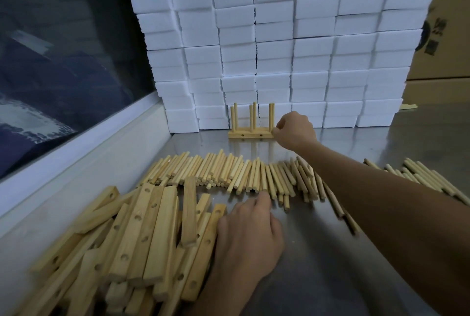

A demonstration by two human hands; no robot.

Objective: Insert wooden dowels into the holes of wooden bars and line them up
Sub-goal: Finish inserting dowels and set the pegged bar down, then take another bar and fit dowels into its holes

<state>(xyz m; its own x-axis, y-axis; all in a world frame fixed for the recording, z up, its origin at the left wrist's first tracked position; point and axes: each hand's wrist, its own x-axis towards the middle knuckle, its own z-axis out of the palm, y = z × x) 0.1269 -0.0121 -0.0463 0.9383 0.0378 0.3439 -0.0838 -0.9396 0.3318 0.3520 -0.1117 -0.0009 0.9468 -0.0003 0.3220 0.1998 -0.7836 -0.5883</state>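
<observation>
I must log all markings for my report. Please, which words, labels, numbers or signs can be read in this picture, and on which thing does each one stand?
Dark printed characters on the brown cardboard box at the right edge: partly hidden and blurred, not readable.
White stacked foam blocks: no text visible.
Pale wooden bars with holes and pale round wooden dowels: no text visible.

A small packing or assembly workshop: loose wooden dowels (241,176) and drilled wooden bars (132,239) are lying heaped on a steel worktable (330,265), white foam blocks (274,43) are standing stacked centre frame, cardboard cartons (447,48) are showing upper right.
</observation>
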